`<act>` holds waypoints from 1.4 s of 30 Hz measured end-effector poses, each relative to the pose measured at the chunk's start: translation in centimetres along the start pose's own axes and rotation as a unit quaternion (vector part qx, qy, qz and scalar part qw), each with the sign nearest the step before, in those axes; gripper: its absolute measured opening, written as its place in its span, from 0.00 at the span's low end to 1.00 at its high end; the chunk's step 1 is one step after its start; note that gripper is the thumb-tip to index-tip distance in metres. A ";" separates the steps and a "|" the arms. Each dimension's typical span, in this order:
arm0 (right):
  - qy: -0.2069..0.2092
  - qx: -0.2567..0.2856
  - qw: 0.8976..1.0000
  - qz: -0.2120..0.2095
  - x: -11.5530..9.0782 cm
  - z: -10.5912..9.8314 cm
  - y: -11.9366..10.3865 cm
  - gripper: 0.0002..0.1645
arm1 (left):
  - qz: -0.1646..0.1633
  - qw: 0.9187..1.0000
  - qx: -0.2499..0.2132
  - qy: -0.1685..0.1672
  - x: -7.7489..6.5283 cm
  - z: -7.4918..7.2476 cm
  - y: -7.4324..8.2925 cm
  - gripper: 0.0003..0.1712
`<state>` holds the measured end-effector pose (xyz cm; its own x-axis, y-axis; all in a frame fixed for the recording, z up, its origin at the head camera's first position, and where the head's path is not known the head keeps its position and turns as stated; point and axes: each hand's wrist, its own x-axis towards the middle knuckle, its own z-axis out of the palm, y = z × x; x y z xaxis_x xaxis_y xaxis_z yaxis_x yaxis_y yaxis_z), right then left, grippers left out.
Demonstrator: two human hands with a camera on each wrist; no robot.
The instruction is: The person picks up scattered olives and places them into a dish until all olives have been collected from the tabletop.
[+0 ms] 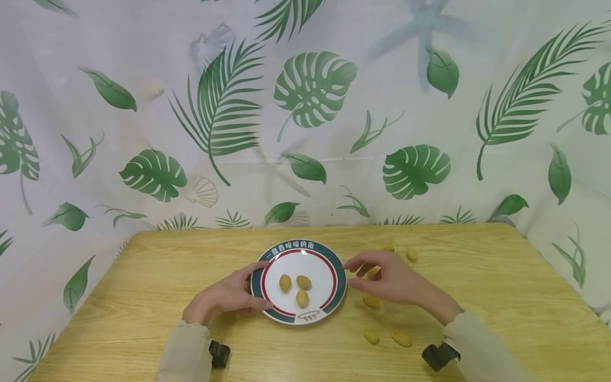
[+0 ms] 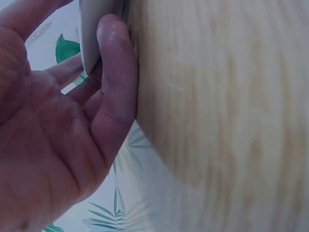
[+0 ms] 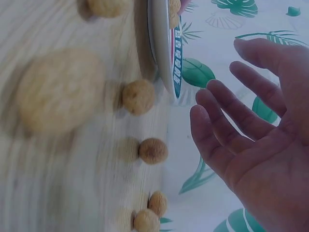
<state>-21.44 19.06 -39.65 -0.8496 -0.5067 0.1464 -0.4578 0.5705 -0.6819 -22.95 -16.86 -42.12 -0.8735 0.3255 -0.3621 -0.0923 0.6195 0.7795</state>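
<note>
A round white plate (image 1: 317, 265) with a dark green rim and red ring carries three small yellow-brown potatoes (image 1: 302, 298). My left hand (image 1: 229, 292) grips its left edge, thumb on the near rim and the other fingers at the far side and underneath. In the left wrist view the plate (image 2: 88, 36) is seen edge-on between the fingers, just over the wood. My right hand (image 1: 389, 278) hovers by the right rim with nothing in it, its fingers loosely bent. The right wrist view shows that hand (image 3: 263, 125) spread apart from the potatoes (image 3: 138, 97).
More potatoes (image 1: 402, 338) lie scattered on the wooden table (image 1: 167, 265), right of the plate and under the right hand. One potato (image 1: 411, 254) sits farther back. Behind the table hangs a white curtain (image 1: 334, 175) with green leaf prints. Both wrists wear black cameras (image 1: 219, 354).
</note>
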 end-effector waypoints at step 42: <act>-0.035 0.026 0.999 0.014 -6.9 -2.8 3.3 0.19 | 0.000 1.000 0.000 -0.006 -0.1 -0.2 0.2 0.55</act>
<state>-17.81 26.24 -40.87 -0.8405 -0.5362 0.0784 -0.4187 0.5507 -0.7221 -22.95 -16.92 -41.88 -0.8678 0.3338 -0.3682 -0.0927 0.6191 0.7798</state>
